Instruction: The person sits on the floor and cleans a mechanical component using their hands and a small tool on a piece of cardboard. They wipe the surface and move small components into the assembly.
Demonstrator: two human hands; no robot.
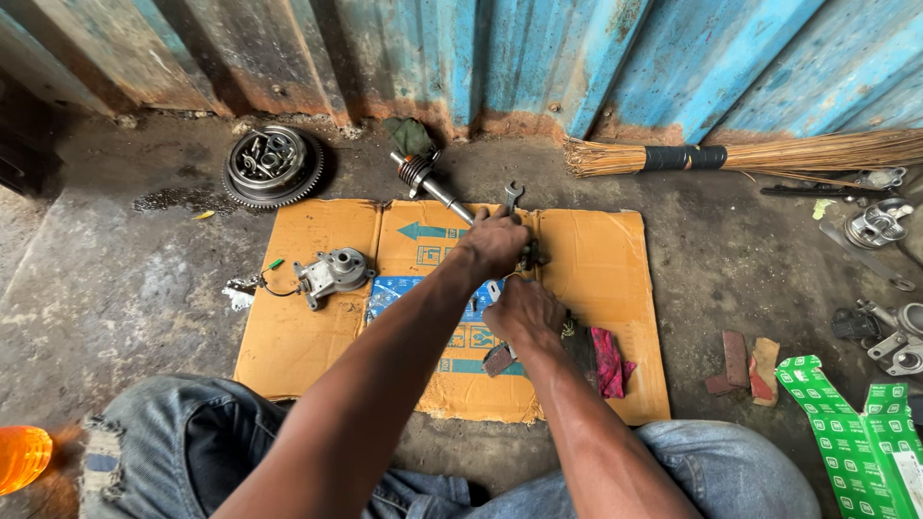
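Note:
My left hand (495, 245) is closed over a small dark metal part (531, 256) at the middle of a flattened cardboard sheet (317, 346). An open-end spanner (512, 195) sticks out just beyond its knuckles. My right hand (524, 312) sits just nearer me, fingers curled around a tool whose dark end (498, 360) shows below the palm. The two hands almost touch. What lies between them is hidden. A steel shaft with a spring (428, 180) lies at the cardboard's far edge, running toward my left hand.
A grey cast housing with a wire (332, 272) rests on the cardboard's left, a red rag (608, 360) on its right. A round toothed clutch drum (272, 165) lies by the rusty blue wall. On the right are a broom (740, 154), metal parts (880, 226) and green cartons (851, 432).

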